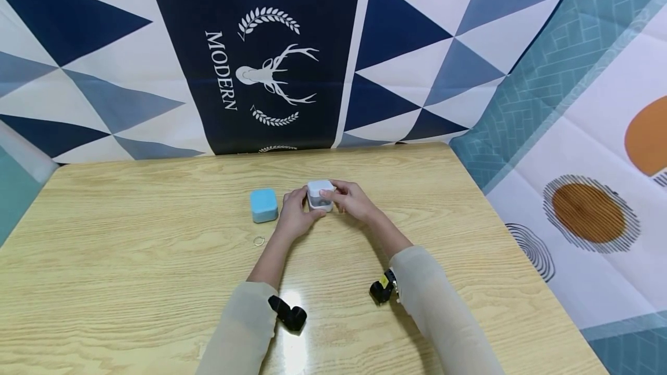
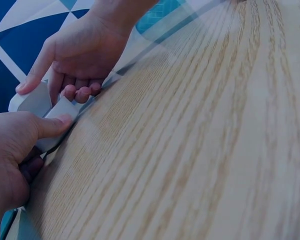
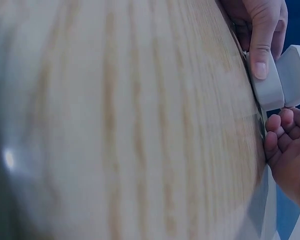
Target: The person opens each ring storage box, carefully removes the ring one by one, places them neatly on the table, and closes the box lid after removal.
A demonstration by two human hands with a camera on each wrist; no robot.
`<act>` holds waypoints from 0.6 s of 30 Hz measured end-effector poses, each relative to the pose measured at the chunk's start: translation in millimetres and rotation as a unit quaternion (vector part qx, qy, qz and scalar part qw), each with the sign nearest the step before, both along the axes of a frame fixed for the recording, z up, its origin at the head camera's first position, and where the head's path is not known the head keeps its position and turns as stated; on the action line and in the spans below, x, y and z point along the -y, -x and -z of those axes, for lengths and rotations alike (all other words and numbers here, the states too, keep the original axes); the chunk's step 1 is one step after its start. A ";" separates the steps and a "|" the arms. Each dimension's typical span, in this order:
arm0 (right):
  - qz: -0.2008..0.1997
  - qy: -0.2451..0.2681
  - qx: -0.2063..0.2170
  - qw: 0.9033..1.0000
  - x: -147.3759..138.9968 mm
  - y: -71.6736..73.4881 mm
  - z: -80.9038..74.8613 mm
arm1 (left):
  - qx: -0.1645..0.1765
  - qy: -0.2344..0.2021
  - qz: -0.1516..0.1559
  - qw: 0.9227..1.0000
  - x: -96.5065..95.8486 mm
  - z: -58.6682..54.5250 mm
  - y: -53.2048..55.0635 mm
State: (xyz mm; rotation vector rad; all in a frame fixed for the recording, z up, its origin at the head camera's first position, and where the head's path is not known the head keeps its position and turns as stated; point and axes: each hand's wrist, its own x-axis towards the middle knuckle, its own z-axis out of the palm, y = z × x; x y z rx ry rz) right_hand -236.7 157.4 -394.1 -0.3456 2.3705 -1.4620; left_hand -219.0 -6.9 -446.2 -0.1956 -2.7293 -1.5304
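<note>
A small white hinged ring box (image 1: pixel 320 186) stands on the table between the two hands, its lid (image 3: pixel 295 72) tilted partly up from the base (image 3: pixel 268 89). My left hand (image 1: pixel 294 216) grips the base from the left side, thumb across its front. My right hand (image 1: pixel 356 200) pinches the lid from the right, with the thumb on its front and the other fingers curled. The inside of the box is mostly hidden. To the left of my left hand sits a light blue box (image 1: pixel 264 205), its lid down. A thin ring (image 1: pixel 259 241) lies in front of that blue box.
The wooden table (image 1: pixel 130 271) extends on both sides of the arms. Its back edge meets a patterned cloth (image 1: pixel 406 57) behind the boxes. Another printed cloth (image 1: pixel 583 282) hangs along the right side. Black wrist cameras (image 1: pixel 292 317) are strapped over the sleeves.
</note>
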 end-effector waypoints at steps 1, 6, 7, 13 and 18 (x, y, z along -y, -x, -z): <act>0.001 -0.001 0.001 1.000 0.1 -0.5 -0.9 | 0.000 -0.001 0.000 1.000 -0.2 -0.5 -0.2; 0.005 -0.005 0.001 1.000 0.5 -1.4 -2.4 | 0.002 -0.002 0.000 1.000 -0.7 -2.4 -1.2; 0.005 -0.006 0.001 1.000 0.6 -1.3 -2.3 | 0.002 -0.001 0.000 1.000 -0.7 -2.4 -1.2; 0.005 -0.001 -0.001 1.000 1.3 -0.8 -0.9 | 0.003 0.001 -0.002 1.000 -0.8 -2.1 -1.3; 0.008 0.006 0.001 1.000 1.6 -0.9 -1.1 | 0.002 0.002 -0.004 1.000 -1.2 -2.1 -1.3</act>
